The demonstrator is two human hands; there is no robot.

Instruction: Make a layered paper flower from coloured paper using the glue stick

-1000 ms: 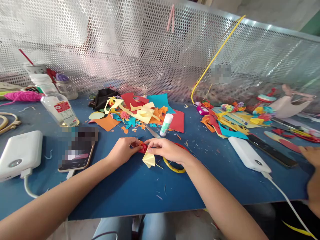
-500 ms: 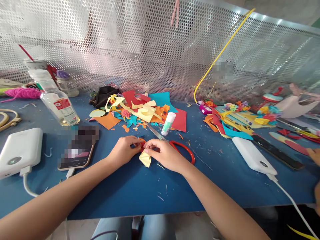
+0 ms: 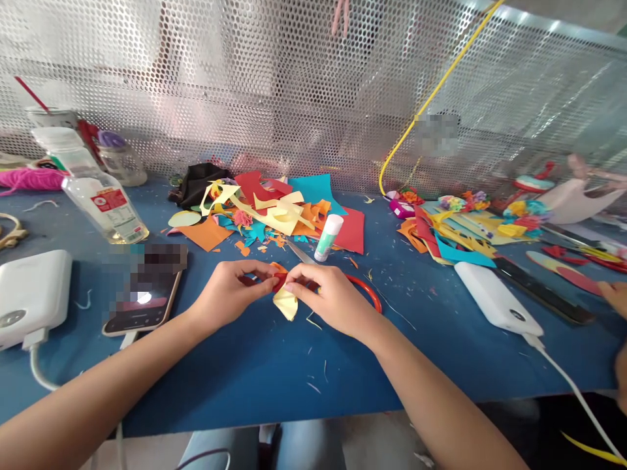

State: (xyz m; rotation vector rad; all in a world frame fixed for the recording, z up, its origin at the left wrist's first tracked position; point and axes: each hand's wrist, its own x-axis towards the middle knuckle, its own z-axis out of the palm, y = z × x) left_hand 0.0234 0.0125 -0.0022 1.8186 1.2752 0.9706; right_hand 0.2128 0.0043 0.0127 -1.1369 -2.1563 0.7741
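Note:
My left hand (image 3: 240, 292) pinches a small folded piece of red and orange paper (image 3: 279, 279), partly covered by the fingertips. Close against it, my right hand (image 3: 327, 295) is closed on a pale yellow pleated paper (image 3: 286, 304), which fans downward below the fingers. Whether the coloured papers are joined cannot be seen. Behind my right hand lie scissors with red handles (image 3: 368, 290), their blades pointing away and the hand hiding the middle. A white and green glue stick (image 3: 328, 237) stands upright just beyond that hand.
Coloured paper scraps (image 3: 274, 215) are heaped at the back. On the left are a clear bottle (image 3: 105, 199), a phone (image 3: 149, 294) and a white power bank (image 3: 34, 287); another power bank (image 3: 497, 299) lies right. Another person's hand (image 3: 614, 297) shows at the right edge, before a perforated metal screen (image 3: 294, 98).
My fingers have shifted slightly on the papers, and my left thumb now shows more plainly. The view has moved a little; the glue stick and scissors stay in place.

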